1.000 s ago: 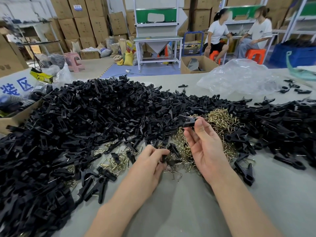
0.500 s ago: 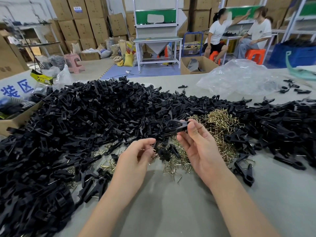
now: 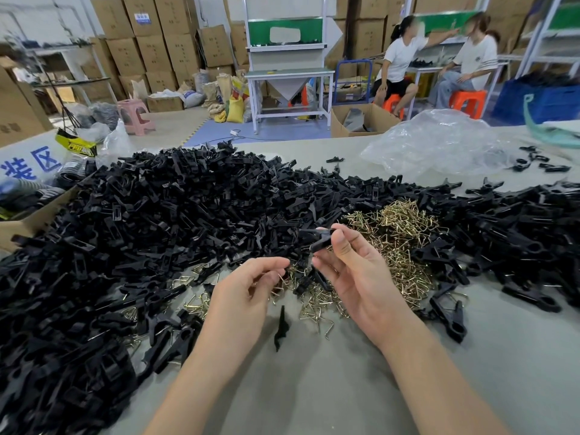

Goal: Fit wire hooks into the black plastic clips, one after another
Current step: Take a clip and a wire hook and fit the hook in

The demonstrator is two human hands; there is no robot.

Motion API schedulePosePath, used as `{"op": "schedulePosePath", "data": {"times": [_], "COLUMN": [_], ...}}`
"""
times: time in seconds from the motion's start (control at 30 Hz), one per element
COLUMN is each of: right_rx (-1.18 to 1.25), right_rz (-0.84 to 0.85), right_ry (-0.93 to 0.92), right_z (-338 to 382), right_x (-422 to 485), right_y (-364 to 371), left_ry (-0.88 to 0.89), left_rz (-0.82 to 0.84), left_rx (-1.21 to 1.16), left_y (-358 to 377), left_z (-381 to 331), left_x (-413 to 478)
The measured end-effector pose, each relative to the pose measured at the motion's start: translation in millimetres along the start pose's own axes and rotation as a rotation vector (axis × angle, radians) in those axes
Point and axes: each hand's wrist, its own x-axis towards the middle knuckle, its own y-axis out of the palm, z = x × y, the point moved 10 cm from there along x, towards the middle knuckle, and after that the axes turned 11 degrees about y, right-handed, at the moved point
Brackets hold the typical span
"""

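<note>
My right hand (image 3: 354, 271) pinches a black plastic clip (image 3: 317, 238) between thumb and fingertips, held above the table. My left hand (image 3: 248, 293) sits just left of it, fingers curled, pinching a thin brass wire hook (image 3: 281, 276) at its fingertips. A heap of brass wire hooks (image 3: 398, 233) lies behind and under my right hand. A big pile of black clips (image 3: 157, 227) covers the left and far side of the grey table (image 3: 329, 387). A single black clip piece (image 3: 281, 329) lies on the table between my wrists.
More black clips (image 3: 518, 233) spread to the right. A crumpled clear plastic bag (image 3: 439, 146) lies at the far right. A cardboard box (image 3: 28, 221) stands at the left edge. Two people sit on orange stools (image 3: 467, 102) in the background.
My left hand rose from the hook heap with a hook pinched and moved toward the right hand. The right hand's clip shifted slightly left. A black clip piece now lies between my wrists.
</note>
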Motion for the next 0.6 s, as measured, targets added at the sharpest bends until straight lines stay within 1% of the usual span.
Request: {"op": "schedulePosePath", "data": {"times": [0.1,0.2,0.27,0.3,0.4,0.43,0.47,0.53,0.57,0.6], "right_rx": [0.003,0.005,0.004,0.002,-0.026,-0.046,-0.069,-0.106,-0.111,-0.110], "right_rz": [0.004,0.008,0.016,0.022,0.045,0.052,0.056,0.055,0.051,0.045], "right_ry": [0.004,-0.001,-0.007,-0.009,-0.019,-0.028,-0.039,-0.056,-0.060,-0.061], "right_z": [-0.7,-1.0,-1.0,-1.4,-3.6,-4.6,-4.9,-5.1,-5.3,-5.2], "right_x": [0.0,-0.1,-0.1,0.1,0.6,0.9,1.2,1.1,1.3,1.5], "right_y": [0.9,1.2,1.7,2.1,5.1,6.4,7.5,8.8,8.5,7.5], "left_ry": [0.016,0.148,0.166,0.138,0.027,0.027,0.091,0.331,0.445,0.499], "left_rz": [-0.027,-0.063,-0.122,-0.153,-0.251,-0.262,-0.245,-0.129,-0.065,-0.013], "left_rx": [0.001,0.198,0.230,0.190,-0.065,-0.067,0.045,0.436,0.583,0.660], "left_y": [-3.5,-11.7,-18.8,-22.0,-27.0,-29.0,-31.1,-23.8,-15.4,-9.7], "left_z": [-5.6,-24.6,-25.7,-21.9,-7.8,-8.7,-15.9,-40.1,-47.5,-49.3], "left_x": [0.4,1.5,0.7,0.8,2.0,1.4,1.9,1.1,-1.4,-2.3]}}
